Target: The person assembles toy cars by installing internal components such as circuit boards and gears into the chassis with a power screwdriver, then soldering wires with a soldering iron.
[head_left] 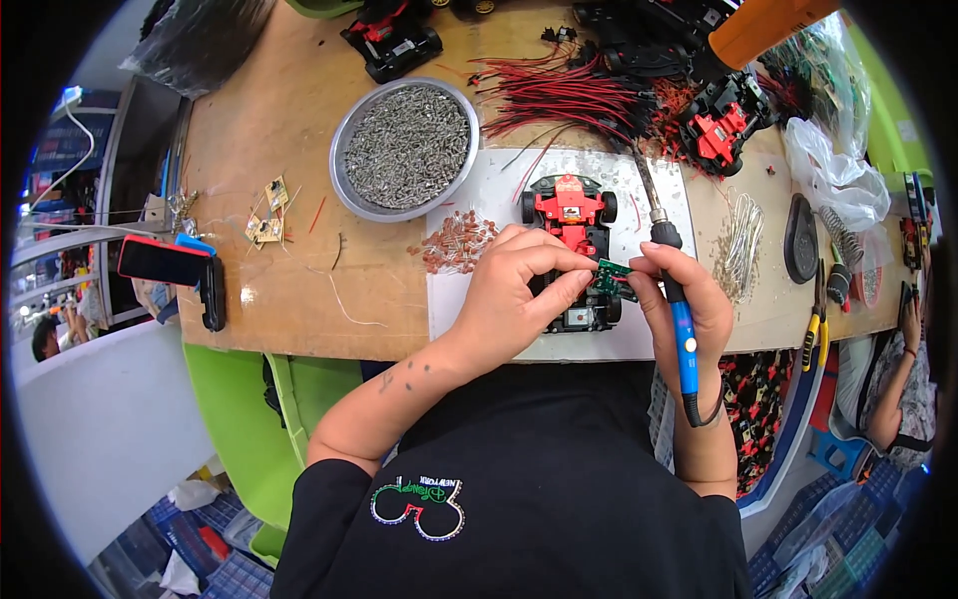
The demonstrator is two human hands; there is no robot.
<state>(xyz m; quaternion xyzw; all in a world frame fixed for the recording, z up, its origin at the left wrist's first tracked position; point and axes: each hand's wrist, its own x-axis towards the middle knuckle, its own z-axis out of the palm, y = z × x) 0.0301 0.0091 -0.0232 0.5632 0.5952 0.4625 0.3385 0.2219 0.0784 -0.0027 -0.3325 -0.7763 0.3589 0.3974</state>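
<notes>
Rnd bowl (389, 212) on bench (289, 314), full of sm. metal bits (407, 145). Circuit bd (609, 279) – green, over red/blk toy car (571, 206). L hand (519, 282) pinches bd – R hand (705, 299) grips blue soldering iron (685, 344).

green board (606, 284) partly covered, car chassis (570, 210) partly hidden, orange object (766, 34) cropped

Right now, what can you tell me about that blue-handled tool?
It is a soldering iron with a smooth, plastic-looking blue handle bearing a round white spot, a dark collar and a bare metal shaft. It slants through the right hand, shaft pointing away from the wearer. Dark cord curves from its near end. Whether its tip touches anything is unclear.
</notes>
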